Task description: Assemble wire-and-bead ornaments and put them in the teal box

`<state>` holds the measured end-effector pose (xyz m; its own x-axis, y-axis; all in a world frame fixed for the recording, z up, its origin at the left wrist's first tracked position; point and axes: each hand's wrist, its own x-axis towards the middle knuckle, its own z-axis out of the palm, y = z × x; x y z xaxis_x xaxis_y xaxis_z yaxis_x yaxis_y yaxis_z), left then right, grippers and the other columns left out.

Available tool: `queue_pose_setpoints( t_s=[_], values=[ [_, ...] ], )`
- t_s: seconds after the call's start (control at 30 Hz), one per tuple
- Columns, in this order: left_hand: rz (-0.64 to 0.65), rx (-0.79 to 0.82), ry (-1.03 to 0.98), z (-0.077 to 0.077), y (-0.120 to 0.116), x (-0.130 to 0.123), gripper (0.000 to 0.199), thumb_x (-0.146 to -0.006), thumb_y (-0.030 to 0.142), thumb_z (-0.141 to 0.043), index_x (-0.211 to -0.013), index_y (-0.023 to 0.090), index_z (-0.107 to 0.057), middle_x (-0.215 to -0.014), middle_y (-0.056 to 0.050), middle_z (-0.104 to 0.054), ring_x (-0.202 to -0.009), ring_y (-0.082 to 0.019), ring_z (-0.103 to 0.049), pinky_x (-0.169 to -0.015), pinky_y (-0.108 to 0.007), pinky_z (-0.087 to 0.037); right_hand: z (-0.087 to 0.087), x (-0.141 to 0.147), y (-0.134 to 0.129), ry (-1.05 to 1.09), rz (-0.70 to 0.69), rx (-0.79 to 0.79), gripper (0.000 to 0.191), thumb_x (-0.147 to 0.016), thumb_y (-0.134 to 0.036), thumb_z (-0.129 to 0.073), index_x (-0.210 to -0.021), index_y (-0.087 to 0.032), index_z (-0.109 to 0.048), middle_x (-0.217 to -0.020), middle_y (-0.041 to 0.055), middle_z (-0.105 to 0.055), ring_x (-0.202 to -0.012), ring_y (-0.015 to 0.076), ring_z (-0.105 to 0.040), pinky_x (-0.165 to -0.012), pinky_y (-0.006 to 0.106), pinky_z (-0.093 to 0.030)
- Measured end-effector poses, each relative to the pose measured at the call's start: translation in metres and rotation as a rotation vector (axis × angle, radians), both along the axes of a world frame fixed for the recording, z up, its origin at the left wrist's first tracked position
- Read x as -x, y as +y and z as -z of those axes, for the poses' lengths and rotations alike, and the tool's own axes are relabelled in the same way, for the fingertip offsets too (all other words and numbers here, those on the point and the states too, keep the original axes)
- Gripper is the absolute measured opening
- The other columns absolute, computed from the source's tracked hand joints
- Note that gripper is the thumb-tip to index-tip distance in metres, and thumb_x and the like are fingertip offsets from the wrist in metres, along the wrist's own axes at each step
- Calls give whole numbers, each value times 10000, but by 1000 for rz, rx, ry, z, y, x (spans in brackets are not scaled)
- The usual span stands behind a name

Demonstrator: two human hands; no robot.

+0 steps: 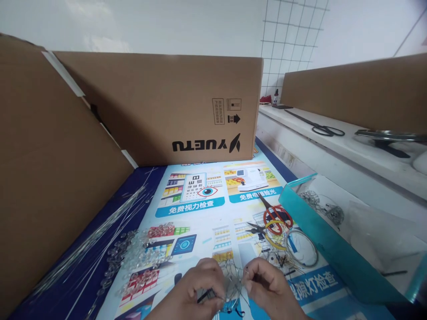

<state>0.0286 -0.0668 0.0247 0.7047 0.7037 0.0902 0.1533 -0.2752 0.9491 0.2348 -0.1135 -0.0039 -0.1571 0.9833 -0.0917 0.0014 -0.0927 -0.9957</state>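
Observation:
Near the front edge my left hand point(202, 289) is closed, fingers and thumb pinching the left side of a small wire frame point(232, 282) made of bent silvery wires. A dark, thin bit shows between those fingers; I cannot make out what it is. My right hand point(265, 284) pinches the frame's right side with thumb and forefinger. Loose wire ends stick out below and between the hands. Beyond my right hand lie red-handled scissors point(277, 218), yellow-handled pliers point(275, 235) and a coil of wire point(302, 248). Clear beads point(147, 249) are spread to the left.
Long straight wires point(100, 231) lie at the left on blue cloth. Cardboard walls point(160, 102) stand at the back and left. A teal-edged box point(320, 231) at the right holds wire pieces point(322, 206). Black scissors point(316, 126) rest on the white ledge point(353, 151).

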Motion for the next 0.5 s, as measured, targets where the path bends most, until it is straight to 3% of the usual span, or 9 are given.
queue_pose_setpoints(
  t_s=[0.3, 0.5],
  values=[
    [5, 25, 24, 5, 1, -1, 90, -715, 101, -610, -744, 180, -641, -1034, -74, -585, -997, -214, -574, -849, -307, -423, 8, 2, -2, -208, 135, -155, 54, -689, -146, -499, -713, -193, -490, -649, -28, -481, -600, 121, -457, -569, 219, -379],
    [21, -10, 34, 9, -1, -1, 113, -717, 87, -605, -743, 188, -648, -995, -65, -605, -985, -198, -575, -843, -291, -425, 10, 6, -3, -283, 230, -259, 88, -672, -122, -476, -712, -200, -487, -646, -33, -472, -602, 125, -469, -582, 222, -387]
  ],
)
